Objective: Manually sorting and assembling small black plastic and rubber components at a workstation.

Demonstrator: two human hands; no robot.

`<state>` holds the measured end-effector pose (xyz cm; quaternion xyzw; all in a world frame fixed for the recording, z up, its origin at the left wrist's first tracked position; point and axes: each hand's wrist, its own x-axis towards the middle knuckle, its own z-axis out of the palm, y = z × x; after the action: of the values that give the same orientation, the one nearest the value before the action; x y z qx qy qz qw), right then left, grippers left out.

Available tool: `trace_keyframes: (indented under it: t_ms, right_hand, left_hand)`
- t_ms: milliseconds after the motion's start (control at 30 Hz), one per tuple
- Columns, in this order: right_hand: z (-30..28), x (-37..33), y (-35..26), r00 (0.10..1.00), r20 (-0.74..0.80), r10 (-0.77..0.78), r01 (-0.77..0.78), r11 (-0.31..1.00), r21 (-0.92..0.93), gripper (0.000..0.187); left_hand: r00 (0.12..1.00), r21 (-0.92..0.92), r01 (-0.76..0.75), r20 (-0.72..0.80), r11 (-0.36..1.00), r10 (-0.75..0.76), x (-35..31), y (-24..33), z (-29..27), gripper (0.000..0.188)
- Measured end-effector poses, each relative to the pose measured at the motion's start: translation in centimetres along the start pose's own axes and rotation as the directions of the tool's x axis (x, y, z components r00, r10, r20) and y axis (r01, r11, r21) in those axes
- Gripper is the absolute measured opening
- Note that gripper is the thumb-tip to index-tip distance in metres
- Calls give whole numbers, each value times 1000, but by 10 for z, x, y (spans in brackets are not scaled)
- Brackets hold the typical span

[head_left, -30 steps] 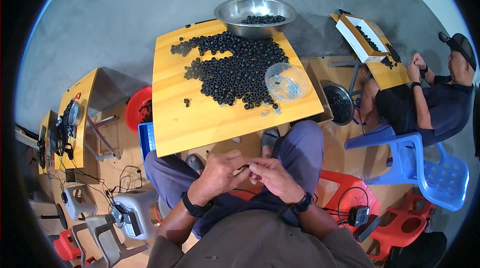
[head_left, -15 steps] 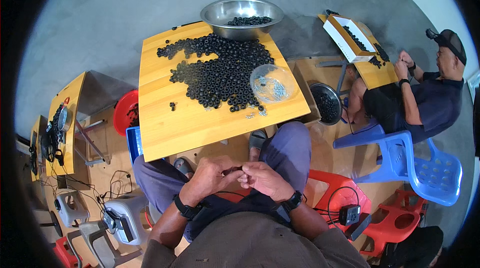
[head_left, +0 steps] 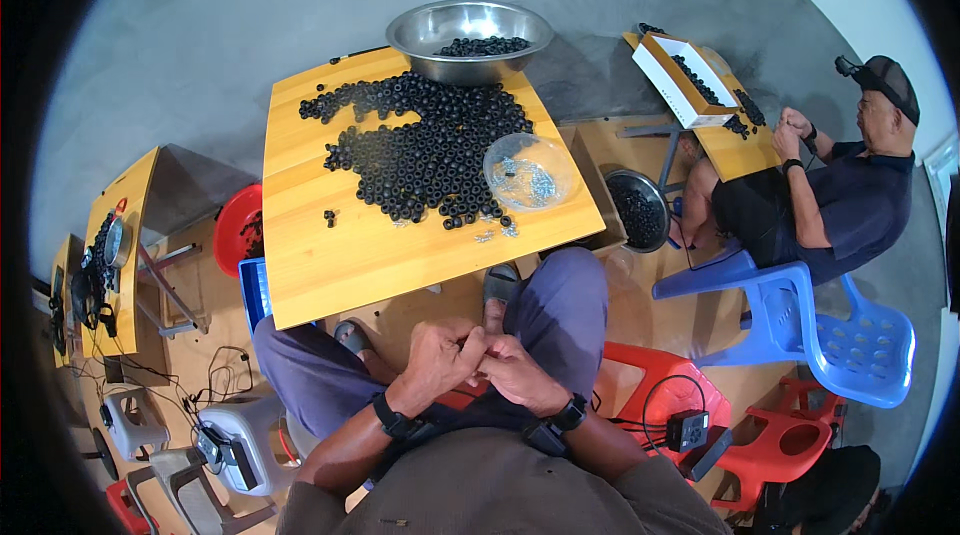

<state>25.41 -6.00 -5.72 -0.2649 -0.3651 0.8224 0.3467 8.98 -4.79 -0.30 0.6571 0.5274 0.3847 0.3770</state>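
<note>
- Joined at the fingers, short of the table's point(head_left: 400, 273) near edge: left hand point(head_left: 440, 359) and right hand point(head_left: 524, 375).
- Both curled inward and closed together; cannot tell of anything gripped, with the inner fingertips hidden.
- Straight ahead of both, past the near edge: black beads point(head_left: 430, 150), massed over the table's middle and toward the right edge.
- Long axis of the spread aslant, from toward the far left corner down toward the near right corner.
- Nearer to the middle of the spread, by a little: the left hand.
- Ahead of the right hand, by the right edge: a clear bowl point(head_left: 553, 157), with metal bits point(head_left: 532, 187) inside.
- Just beside the bowl, toward the near right corner: loose bits point(head_left: 509, 231).
- Apart, nearer the left edge: stray beads point(head_left: 329, 220).
- At the far right corner: a basin point(head_left: 425, 42), partly filled with more beads.
</note>
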Motion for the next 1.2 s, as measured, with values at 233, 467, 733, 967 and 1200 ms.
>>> trace_keyframes:
  t_ms: [233, 467, 733, 967, 1200]
  right_hand:
    - [1, -11, -32, 997, -69, 23, -28, 997, -71, 9]
    - [-4, -12, -32, 991, -130, -9, -23, 970, -243, 9]
    - [-43, -41, -163, 827, -327, -457, 253, 822, -509, 30]
    - [-203, 12, -219, 681, -601, -418, -17, 811, -584, 25]
    - [-188, 35, -160, 568, -633, -526, 48, 789, -613, 29]
  left_hand:
    - [997, -104, 46, 67, 993, -40, 9, 25, 1, 25]
    - [996, -163, -24, 76, 986, 37, 12, 12, 10, 23]
    - [998, -91, 62, 2, 994, -62, -19, 29, -46, 17]
    - [723, 4, 87, -688, 996, -61, -86, -27, -136, 15]
    - [338, -721, 87, -627, 687, -701, -141, -148, -212, 26]
